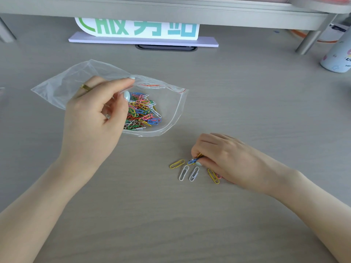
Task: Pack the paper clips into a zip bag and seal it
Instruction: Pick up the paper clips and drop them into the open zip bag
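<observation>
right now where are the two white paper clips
In the head view, the two white paper clips lie side by side on the desk, right of centre, just left of the right hand.

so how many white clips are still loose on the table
2: one white clip and another beside it, left of the right hand. That hand may hide more.

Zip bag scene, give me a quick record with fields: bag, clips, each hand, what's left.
bag: clear zip bag, mouth held open
packed: heap of coloured clips inside
left hand: pinching the bag's top edge
right hand: pinching clips off the desk
loose clips: yellow clip, two white clips, another yellow
seal: not yet closed
</observation>
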`<state>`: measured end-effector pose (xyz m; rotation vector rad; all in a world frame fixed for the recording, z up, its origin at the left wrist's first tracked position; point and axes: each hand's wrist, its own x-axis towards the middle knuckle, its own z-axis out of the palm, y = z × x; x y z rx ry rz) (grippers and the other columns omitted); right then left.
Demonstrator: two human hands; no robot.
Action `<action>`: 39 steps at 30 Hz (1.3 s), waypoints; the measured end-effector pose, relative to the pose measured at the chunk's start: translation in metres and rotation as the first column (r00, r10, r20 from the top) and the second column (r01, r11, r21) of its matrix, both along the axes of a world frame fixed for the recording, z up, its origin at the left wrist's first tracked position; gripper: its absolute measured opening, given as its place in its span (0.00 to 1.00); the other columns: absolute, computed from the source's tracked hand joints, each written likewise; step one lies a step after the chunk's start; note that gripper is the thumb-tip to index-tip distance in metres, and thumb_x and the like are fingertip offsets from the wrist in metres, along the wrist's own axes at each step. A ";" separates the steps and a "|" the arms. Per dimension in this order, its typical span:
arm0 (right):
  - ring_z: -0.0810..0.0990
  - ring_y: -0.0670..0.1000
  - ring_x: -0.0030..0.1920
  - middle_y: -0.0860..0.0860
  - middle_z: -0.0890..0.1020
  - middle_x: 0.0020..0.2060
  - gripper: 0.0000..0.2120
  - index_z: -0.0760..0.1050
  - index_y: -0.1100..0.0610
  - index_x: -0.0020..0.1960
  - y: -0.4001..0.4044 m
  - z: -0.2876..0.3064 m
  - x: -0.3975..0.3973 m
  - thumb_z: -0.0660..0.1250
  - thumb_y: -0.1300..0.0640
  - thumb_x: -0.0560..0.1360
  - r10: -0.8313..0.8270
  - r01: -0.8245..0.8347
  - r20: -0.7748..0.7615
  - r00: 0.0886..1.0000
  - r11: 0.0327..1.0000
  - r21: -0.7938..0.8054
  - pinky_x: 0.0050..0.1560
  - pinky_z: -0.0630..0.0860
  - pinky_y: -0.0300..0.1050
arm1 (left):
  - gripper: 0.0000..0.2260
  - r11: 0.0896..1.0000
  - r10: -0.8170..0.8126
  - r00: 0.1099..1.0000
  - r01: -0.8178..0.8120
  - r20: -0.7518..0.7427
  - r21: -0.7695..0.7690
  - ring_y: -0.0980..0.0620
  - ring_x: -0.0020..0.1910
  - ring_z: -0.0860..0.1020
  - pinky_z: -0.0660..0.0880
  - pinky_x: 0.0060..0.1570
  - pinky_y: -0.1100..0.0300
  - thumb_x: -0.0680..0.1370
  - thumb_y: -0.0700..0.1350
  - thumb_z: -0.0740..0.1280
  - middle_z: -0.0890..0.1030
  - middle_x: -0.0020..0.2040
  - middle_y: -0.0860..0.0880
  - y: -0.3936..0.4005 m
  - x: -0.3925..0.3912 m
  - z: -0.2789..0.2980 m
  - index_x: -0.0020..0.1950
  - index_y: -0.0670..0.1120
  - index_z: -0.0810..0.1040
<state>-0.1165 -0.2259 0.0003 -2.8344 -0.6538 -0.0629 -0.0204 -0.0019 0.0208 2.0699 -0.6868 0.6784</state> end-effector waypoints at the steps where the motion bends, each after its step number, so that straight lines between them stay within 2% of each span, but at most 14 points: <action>1: 0.66 0.45 0.38 0.47 0.73 0.40 0.11 0.72 0.56 0.44 0.000 0.001 0.000 0.52 0.54 0.77 0.005 -0.004 -0.004 1.000 1.000 0.008 0.43 0.62 0.35 | 0.12 1.000 0.002 1.000 -0.002 -0.001 -0.002 0.67 0.39 0.71 0.68 0.39 0.72 0.77 0.35 0.62 0.71 0.43 0.61 0.000 0.000 0.000 0.58 0.43 0.79; 4: 0.67 0.43 0.39 0.44 0.72 0.40 0.10 0.72 0.54 0.45 -0.004 0.003 0.001 0.53 0.52 0.77 -0.003 0.011 -0.086 0.996 0.995 0.098 0.43 0.64 0.32 | 0.12 1.000 0.007 1.000 -0.007 -0.005 0.001 0.66 0.38 0.72 0.67 0.38 0.74 0.77 0.35 0.62 0.71 0.43 0.60 0.001 0.000 0.001 0.58 0.43 0.79; 7: 0.71 0.45 0.39 0.42 0.72 0.40 0.06 0.71 0.51 0.46 -0.012 0.004 0.003 0.57 0.52 0.76 -0.052 0.094 -0.185 0.981 0.970 0.225 0.41 0.68 0.35 | 0.12 1.000 0.010 1.000 -0.009 -0.013 0.009 0.65 0.38 0.72 0.66 0.39 0.75 0.77 0.36 0.62 0.71 0.43 0.61 0.002 0.001 0.002 0.58 0.44 0.79; 11: 0.72 0.43 0.39 0.43 0.73 0.40 0.03 0.72 0.48 0.45 -0.012 0.014 0.013 0.60 0.53 0.76 -0.060 0.107 -0.161 0.985 0.947 0.303 0.40 0.68 0.34 | 0.12 1.000 0.009 0.999 -0.008 -0.051 0.028 0.59 0.38 0.73 0.67 0.39 0.73 0.77 0.37 0.62 0.72 0.40 0.56 0.002 0.002 0.001 0.58 0.45 0.79; 13: 0.71 0.42 0.39 0.42 0.73 0.39 0.03 0.73 0.51 0.45 -0.004 0.022 0.023 0.62 0.57 0.76 -0.044 0.087 -0.135 0.990 0.942 0.326 0.40 0.68 0.33 | 0.12 0.999 0.016 0.999 -0.014 -0.049 0.045 0.57 0.38 0.73 0.67 0.39 0.73 0.76 0.38 0.62 0.71 0.39 0.52 0.003 0.002 0.002 0.58 0.44 0.79; 17: 0.71 0.38 0.37 0.42 0.73 0.37 0.03 0.75 0.56 0.46 0.025 0.032 0.053 0.63 0.62 0.75 -0.020 0.047 -0.071 0.997 0.917 0.397 0.39 0.67 0.28 | 0.12 0.999 0.029 0.999 -0.028 -0.037 0.033 0.58 0.38 0.72 0.67 0.39 0.70 0.77 0.39 0.62 0.71 0.40 0.51 0.004 0.002 0.004 0.58 0.44 0.79; 19: 0.71 0.39 0.36 0.46 0.76 0.38 0.04 0.76 0.59 0.47 0.041 0.029 0.072 0.63 0.63 0.75 -0.054 0.079 -0.070 0.996 0.903 0.423 0.38 0.67 0.27 | 0.12 0.999 0.033 0.999 -0.032 -0.033 0.022 0.59 0.38 0.72 0.67 0.39 0.71 0.77 0.38 0.62 0.70 0.39 0.51 0.004 0.002 0.005 0.58 0.43 0.79; 22: 0.72 0.44 0.35 0.53 0.79 0.40 0.06 0.78 0.61 0.48 0.062 0.019 0.099 0.63 0.63 0.74 -0.108 0.142 -0.104 0.989 0.897 0.420 0.38 0.68 0.32 | 0.12 1.000 0.030 0.999 -0.030 -0.042 -0.003 0.59 0.38 0.72 0.67 0.37 0.72 0.77 0.37 0.62 0.73 0.42 0.54 0.005 0.001 0.006 0.58 0.43 0.79; 26: 0.75 0.52 0.41 0.54 0.82 0.40 0.07 0.79 0.62 0.45 0.079 0.010 0.129 0.63 0.63 0.72 -0.214 0.196 -0.003 0.977 0.884 0.424 0.44 0.72 0.47 | 0.13 0.999 0.041 0.998 -0.043 -0.056 -0.030 0.57 0.38 0.73 0.69 0.38 0.68 0.76 0.37 0.62 0.74 0.43 0.53 0.007 0.003 0.008 0.58 0.44 0.79; 30: 0.74 0.52 0.40 0.52 0.81 0.39 0.09 0.80 0.58 0.45 0.088 0.006 0.150 0.61 0.63 0.71 -0.261 0.221 0.055 0.964 0.897 0.382 0.43 0.72 0.47 | 0.13 0.998 0.050 0.998 -0.052 -0.046 -0.029 0.57 0.38 0.73 0.69 0.38 0.68 0.76 0.37 0.62 0.71 0.39 0.50 0.008 0.004 0.008 0.58 0.44 0.79; 33: 0.75 0.52 0.44 0.50 0.81 0.45 0.10 0.78 0.54 0.49 0.088 0.004 0.155 0.60 0.62 0.73 -0.281 0.256 0.021 0.959 0.901 0.350 0.46 0.73 0.47 | 0.12 0.998 0.052 0.998 -0.054 -0.039 -0.034 0.56 0.37 0.73 0.69 0.37 0.68 0.76 0.37 0.62 0.72 0.40 0.49 0.008 0.005 0.010 0.57 0.44 0.79; 36: 0.77 0.53 0.51 0.49 0.81 0.50 0.10 0.78 0.52 0.50 0.086 0.005 0.154 0.60 0.59 0.74 -0.273 0.268 -0.034 0.961 0.900 0.343 0.51 0.74 0.51 | 0.13 0.998 0.050 0.998 -0.051 -0.029 -0.030 0.55 0.37 0.73 0.69 0.36 0.68 0.76 0.36 0.62 0.72 0.39 0.50 0.009 0.005 0.010 0.57 0.43 0.79; 37: 0.77 0.53 0.51 0.49 0.81 0.50 0.10 0.79 0.52 0.49 0.086 0.006 0.153 0.59 0.58 0.75 -0.267 0.265 -0.042 0.963 0.906 0.331 0.51 0.74 0.51 | 0.13 0.998 0.049 0.998 -0.050 -0.030 -0.029 0.56 0.37 0.73 0.69 0.37 0.68 0.75 0.36 0.62 0.72 0.39 0.51 0.009 0.005 0.010 0.57 0.44 0.79; 39: 0.76 0.55 0.46 0.52 0.80 0.44 0.10 0.78 0.57 0.43 0.085 0.006 0.151 0.58 0.57 0.75 -0.249 0.242 -0.016 0.968 0.920 0.307 0.48 0.75 0.53 | 0.13 0.998 0.047 0.998 -0.048 -0.036 -0.029 0.56 0.38 0.73 0.69 0.37 0.68 0.76 0.36 0.62 0.72 0.39 0.51 0.009 0.005 0.010 0.58 0.44 0.79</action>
